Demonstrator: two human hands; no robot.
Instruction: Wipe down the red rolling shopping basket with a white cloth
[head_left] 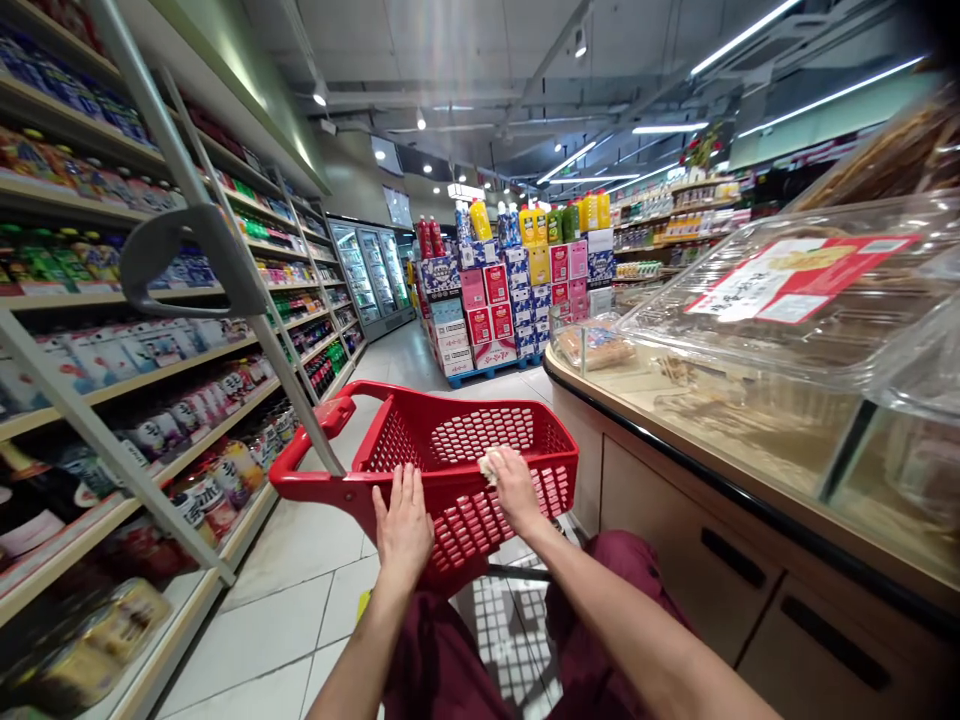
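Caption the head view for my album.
Right hand holds crumpled whitish cloth against red plastic cart; left hand touches its side.

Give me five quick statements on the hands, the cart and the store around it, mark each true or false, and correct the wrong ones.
1. The right hand holds a crumpled pale wipe at the cart. True.
2. The left hand grips a bottle. False: it lies flat against the near side of the red cart.
3. Bottles stand on top of the stacked cartons. True.
4. The floor is carpeted. False: it is laid with pale tiles.
5. The glass-door coolers stand to the right of the cartons. False: they stand to the left.
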